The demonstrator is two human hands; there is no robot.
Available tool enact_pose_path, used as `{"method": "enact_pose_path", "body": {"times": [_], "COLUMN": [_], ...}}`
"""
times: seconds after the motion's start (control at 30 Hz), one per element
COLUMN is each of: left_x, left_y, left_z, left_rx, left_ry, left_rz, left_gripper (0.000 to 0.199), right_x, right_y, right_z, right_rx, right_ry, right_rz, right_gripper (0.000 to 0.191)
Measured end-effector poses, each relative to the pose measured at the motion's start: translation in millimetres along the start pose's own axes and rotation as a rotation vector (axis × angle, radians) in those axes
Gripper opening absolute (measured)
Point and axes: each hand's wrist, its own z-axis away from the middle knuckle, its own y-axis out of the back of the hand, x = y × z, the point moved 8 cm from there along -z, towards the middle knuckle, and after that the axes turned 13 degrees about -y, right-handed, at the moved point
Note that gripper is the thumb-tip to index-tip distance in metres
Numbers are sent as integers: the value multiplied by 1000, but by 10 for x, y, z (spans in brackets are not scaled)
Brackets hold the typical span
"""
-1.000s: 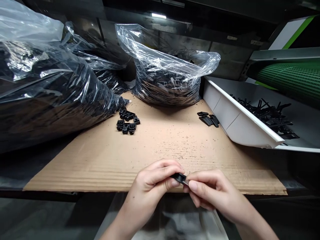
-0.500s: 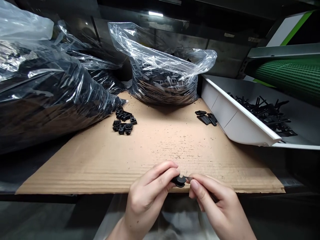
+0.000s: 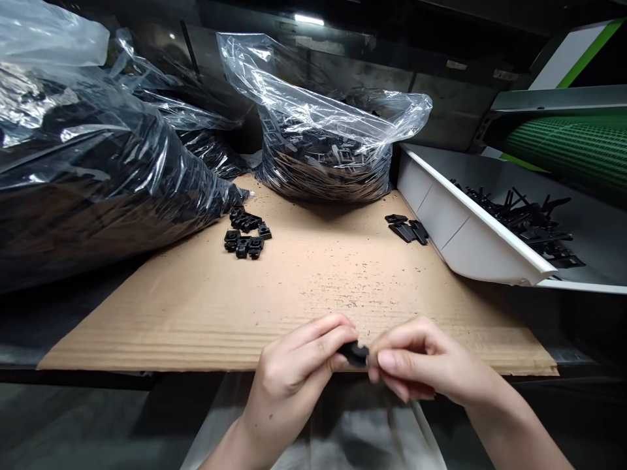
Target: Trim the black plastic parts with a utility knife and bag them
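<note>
My left hand [image 3: 306, 369] is closed on a small black plastic part [image 3: 356, 354] with a rounded end, held just over the front edge of the cardboard. Close against that end, my right hand [image 3: 416, 359] is pinched, thumb against forefinger. Its fingertips are slightly blurred and cover whatever is between them. Farther back on the left lies a group of small black blocky parts [image 3: 243, 243]. Several flat black pieces [image 3: 404, 231] lie on the right, beside the white tray.
Brown cardboard [image 3: 294, 287] with dark crumbs covers the work surface. A clear bag of black parts [image 3: 326, 153] stands at the back; a larger filled bag [image 3: 98, 183] bulges in from the left. On the right are a white tray [image 3: 470, 219] holding black pieces [image 3: 533, 222] and a green roller [image 3: 568, 143].
My right hand has rolled over and its knuckles have risen, with the fingertips still near the part. A thin dark pointed piece at those fingertips is now hidden. My left hand keeps its hold.
</note>
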Motion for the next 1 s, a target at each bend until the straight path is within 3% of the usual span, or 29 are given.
{"method": "enact_pose_path", "body": {"times": [0.1, 0.17, 0.23, 0.3, 0.37, 0.4, 0.47, 0.6, 0.7, 0.87, 1.0], "left_x": [-10, -46, -125, -236, -325, -351, -371, -365, -362, -376, -373], "left_y": [28, 28, 29, 16, -32, -63, -114, -145, -137, -129, -113], "left_z": [-26, -38, -23, 35, 110, 142, 178, 202, 190, 177, 167], "left_rx": [19, 15, 30, 71, 115, 135, 174, 233, 238, 209, 187], "left_ry": [44, 123, 261, 452, 628, 696, 775, 811, 786, 760, 751], "left_rz": [-30, -14, 21, 98, 213, 273, 372, 455, 468, 508, 523], "left_gripper": [28, 23, 21, 20, 19, 19, 20, 19, 17, 12, 11], "right_x": [69, 78, 88, 61, -28, -64, -114, -211, -224, -20, 82], "right_y": [-126, -118, -40, 84, 66, -3, -147, -235, -220, -116, -102], "right_z": [26, 37, 48, 150, 352, 425, 458, 419, 406, 352, 314], "right_rx": [-198, -143, 78, 484, 889, 1028, 1164, 1239, 1214, 1045, 994], "right_ry": [-41, 5, 100, 272, 509, 608, 728, 803, 799, 679, 613], "right_rz": [-94, -171, -198, -80, 147, 258, 434, 586, 585, 318, 228], "right_gripper": [22, 22, 21, 17, 21, 26, 32, 26, 28, 31, 28]}}
